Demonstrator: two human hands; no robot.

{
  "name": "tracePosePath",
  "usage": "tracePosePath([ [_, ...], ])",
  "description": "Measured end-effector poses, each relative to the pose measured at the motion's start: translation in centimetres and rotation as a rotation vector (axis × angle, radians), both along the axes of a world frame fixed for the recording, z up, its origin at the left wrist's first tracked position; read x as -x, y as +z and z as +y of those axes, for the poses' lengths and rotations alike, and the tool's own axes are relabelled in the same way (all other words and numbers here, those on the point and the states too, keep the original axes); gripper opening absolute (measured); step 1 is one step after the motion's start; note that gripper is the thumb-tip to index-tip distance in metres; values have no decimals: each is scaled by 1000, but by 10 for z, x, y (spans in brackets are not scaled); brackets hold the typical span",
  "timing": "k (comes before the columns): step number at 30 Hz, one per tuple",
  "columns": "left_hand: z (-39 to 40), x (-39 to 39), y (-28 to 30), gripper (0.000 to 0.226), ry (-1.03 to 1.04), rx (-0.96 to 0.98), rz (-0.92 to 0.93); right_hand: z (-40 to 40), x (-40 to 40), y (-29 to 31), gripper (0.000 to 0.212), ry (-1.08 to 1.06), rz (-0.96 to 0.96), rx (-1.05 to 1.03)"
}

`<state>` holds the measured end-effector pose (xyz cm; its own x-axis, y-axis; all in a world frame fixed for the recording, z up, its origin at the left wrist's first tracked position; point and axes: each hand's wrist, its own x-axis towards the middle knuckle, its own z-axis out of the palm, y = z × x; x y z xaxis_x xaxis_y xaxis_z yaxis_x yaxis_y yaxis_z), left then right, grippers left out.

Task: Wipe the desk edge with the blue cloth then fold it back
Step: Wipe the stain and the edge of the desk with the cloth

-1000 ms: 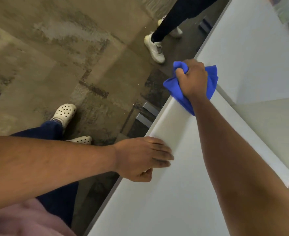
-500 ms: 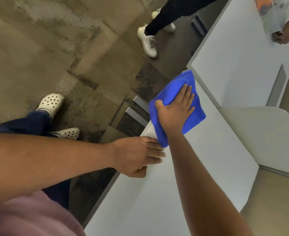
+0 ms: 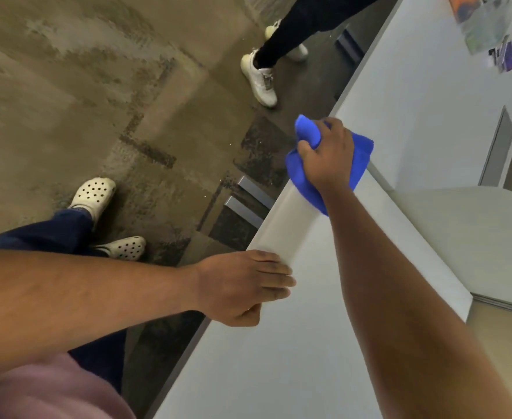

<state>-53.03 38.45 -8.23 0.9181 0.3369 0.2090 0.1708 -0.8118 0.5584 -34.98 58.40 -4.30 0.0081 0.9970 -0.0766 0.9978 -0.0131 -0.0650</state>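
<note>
The blue cloth (image 3: 303, 176) is bunched at the far corner of the white desk (image 3: 278, 343), draped over its left edge. My right hand (image 3: 327, 155) grips the cloth from above, fingers curled into the fabric. My left hand (image 3: 245, 288) lies flat on the desk's left edge nearer to me, fingers together on the top and the thumb hooked under the rim. Part of the cloth is hidden beneath my right hand.
A second white desk (image 3: 429, 101) adjoins beyond the corner, with papers (image 3: 484, 28) at its far end. Another person's legs and white shoe (image 3: 259, 80) stand on the brown floor past the desk. My own feet in white clogs (image 3: 93, 195) are at left.
My right hand went from a flat palm on the spread cloth to a fist bunching it, and slid further along the edge to the far corner. The left hand stayed put.
</note>
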Motion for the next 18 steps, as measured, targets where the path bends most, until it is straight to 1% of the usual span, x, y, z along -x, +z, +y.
tracePosePath([
  [2, 1, 0, 0, 58, -6, -22, 20, 10, -6, 3, 38, -32, 40, 8],
  [4, 3, -1, 0, 58, -18, -7, 29, 15, -12, 3, 32, -53, 102, -10],
  [7, 7, -1, -2, 58, -42, 7, 42, 10, -21, -2, 32, -96, 155, -87],
  [10, 6, -3, -4, 57, -42, 12, 33, -3, -33, -7, 42, -207, 219, -158],
  [13, 5, -3, -5, 57, -41, 35, 46, -20, -34, -9, 51, -307, 190, -256],
  [14, 5, -3, -5, 57, -33, 27, 44, -28, -27, -12, 60, -332, 152, -247],
  [16, 4, -2, -3, 54, 3, 22, -14, -51, -7, -18, 83, -352, 44, -152],
  [18, -2, 1, 0, 47, 123, 57, -127, -80, 5, -17, 92, -304, -8, -74],
])
